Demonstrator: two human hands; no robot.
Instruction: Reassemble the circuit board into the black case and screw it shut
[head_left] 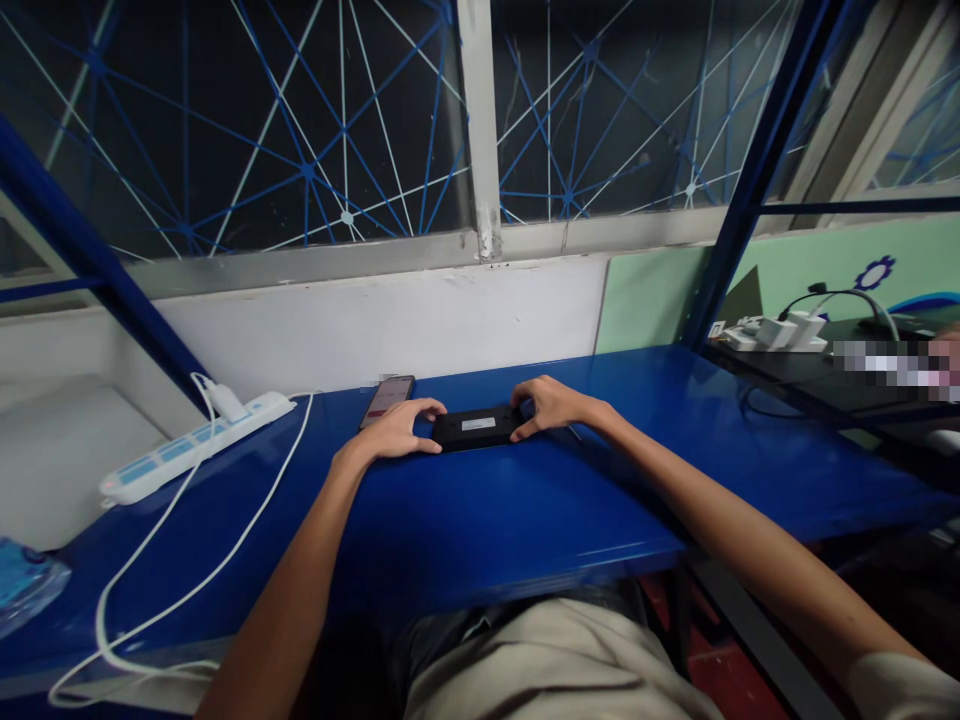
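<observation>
Holding one short end each, the left hand (396, 430) and right hand (551, 404) have a flat, black, plastic-looking box (476, 438) between them, long from left to right, on the shiny blue table (495, 510).

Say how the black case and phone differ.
The black case lies lengthwise left to right, the phone roughly front to back. The black case bears a pale label; the phone shows a screen with a reddish patch. Both look flat and oblong.
</observation>
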